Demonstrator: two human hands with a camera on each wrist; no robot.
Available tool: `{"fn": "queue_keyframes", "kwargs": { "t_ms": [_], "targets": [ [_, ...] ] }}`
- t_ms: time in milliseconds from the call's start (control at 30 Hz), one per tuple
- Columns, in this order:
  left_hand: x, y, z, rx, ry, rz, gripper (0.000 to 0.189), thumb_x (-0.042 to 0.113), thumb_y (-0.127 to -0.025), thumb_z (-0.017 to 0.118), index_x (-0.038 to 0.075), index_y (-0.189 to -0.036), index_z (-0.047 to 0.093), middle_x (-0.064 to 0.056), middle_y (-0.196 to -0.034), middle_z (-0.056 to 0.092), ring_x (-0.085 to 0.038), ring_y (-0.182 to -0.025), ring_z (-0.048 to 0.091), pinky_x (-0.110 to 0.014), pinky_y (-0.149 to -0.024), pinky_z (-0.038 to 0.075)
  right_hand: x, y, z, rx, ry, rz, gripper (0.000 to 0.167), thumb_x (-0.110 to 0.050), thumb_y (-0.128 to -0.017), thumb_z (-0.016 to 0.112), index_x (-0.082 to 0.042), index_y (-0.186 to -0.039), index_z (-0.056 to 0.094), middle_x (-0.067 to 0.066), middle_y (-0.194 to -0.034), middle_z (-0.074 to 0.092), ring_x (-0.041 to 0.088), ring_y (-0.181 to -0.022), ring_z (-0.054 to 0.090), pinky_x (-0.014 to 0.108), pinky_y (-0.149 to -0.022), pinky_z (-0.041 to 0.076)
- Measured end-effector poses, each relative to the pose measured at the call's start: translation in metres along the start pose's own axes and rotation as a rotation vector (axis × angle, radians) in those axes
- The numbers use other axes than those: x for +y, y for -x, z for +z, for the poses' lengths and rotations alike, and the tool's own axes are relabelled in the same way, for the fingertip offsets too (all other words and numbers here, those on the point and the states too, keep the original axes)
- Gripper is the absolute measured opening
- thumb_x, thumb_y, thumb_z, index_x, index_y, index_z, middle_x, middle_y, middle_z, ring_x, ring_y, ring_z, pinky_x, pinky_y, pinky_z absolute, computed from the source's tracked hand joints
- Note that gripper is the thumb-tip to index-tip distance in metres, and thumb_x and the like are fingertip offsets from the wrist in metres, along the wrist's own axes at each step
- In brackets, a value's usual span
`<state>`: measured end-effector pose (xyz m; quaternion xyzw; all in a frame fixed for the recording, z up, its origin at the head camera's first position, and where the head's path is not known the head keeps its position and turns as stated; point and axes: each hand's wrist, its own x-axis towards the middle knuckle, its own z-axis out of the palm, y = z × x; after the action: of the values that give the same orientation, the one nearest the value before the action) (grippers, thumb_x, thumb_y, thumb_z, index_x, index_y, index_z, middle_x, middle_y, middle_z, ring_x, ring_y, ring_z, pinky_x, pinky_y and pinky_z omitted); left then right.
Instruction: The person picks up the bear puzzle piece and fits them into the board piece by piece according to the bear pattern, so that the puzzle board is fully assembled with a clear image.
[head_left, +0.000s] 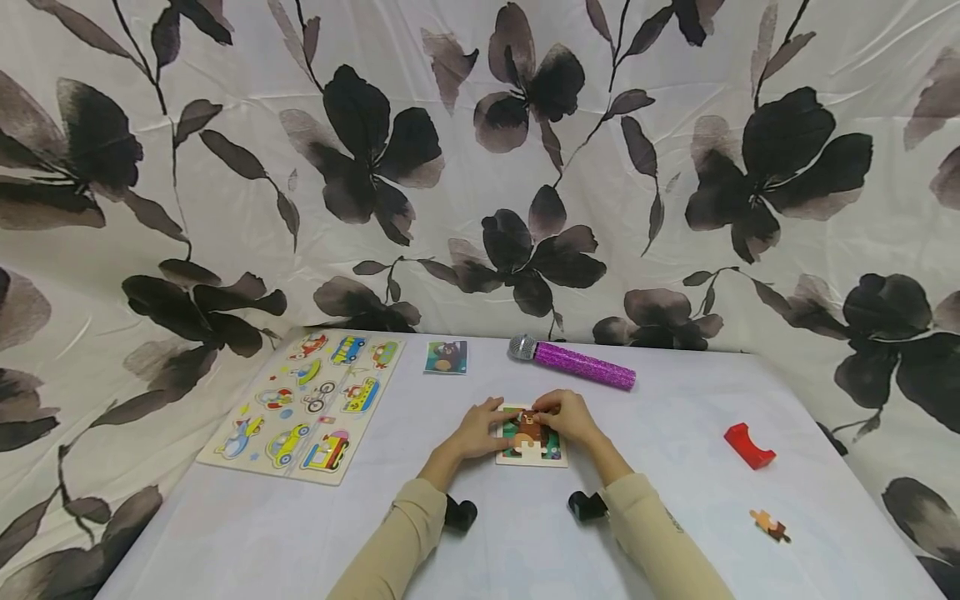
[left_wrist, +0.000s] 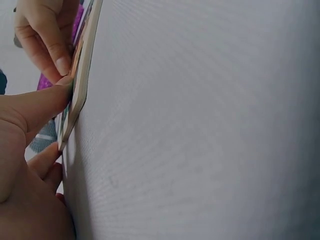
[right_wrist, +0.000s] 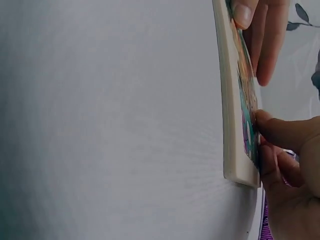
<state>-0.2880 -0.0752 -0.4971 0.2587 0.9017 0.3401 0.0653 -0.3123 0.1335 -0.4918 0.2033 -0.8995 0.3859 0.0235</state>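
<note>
A small wooden jigsaw puzzle (head_left: 512, 459) with a brown bear lies on the white table in front of the person. The left hand (head_left: 476, 431) holds the board at its left side, thumb on the near part and fingers toward the far edge. Bent over the upper right of the picture, the right hand (head_left: 573, 417) pinches a puzzle piece at the bear's head; its fingertips largely hide that piece. In the left wrist view, the left thumb (left_wrist: 47, 106) rests on the board's face. A pale, piece-shaped gap shows at the bear's lower body.
At far right lie a loose jigsaw piece (head_left: 770, 527) and a red curved block (head_left: 748, 447). A purple glitter microphone (head_left: 583, 365) and a small picture card (head_left: 446, 357) lie behind the puzzle. A vehicle peg board (head_left: 300, 407) occupies the left side. A floral cloth (head_left: 630, 208) hangs behind.
</note>
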Motion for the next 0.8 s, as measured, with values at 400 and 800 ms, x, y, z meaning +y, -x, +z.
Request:
{"fn": "queue_keyframes", "kwargs": {
  "t_ms": [400, 800],
  "targets": [
    [-0.0007, 0.0006, 0.0010, -0.008, -0.007, 0.000, 0.052, 0.022, -0.083, 0.067, 0.000, -0.129, 0.056, -0.028, -0.143, 0.036, -0.046, -0.135, 0.027, -0.060, -0.111, 0.018, -0.0012, 0.0016, 0.0004, -0.023, 0.050, -0.005, 0.009, -0.006, -0.080, 0.072, 0.003, -0.082, 0.074, 0.016, -0.098, 0.067, 0.033, -0.096, 0.061, 0.047, -0.089, 0.049],
    [-0.0028, 0.0012, 0.0003, 0.008, -0.005, 0.019, 0.055, 0.021, -0.082, 0.067, -0.003, -0.130, 0.053, -0.028, -0.142, 0.037, -0.046, -0.134, 0.028, -0.060, -0.110, 0.019, -0.0077, 0.0033, 0.0098, 0.086, -0.005, 0.013, 0.015, -0.014, -0.078, 0.077, 0.000, -0.074, 0.071, 0.010, -0.086, 0.064, 0.022, -0.080, 0.059, 0.034, -0.071, 0.052]
  ]
}}
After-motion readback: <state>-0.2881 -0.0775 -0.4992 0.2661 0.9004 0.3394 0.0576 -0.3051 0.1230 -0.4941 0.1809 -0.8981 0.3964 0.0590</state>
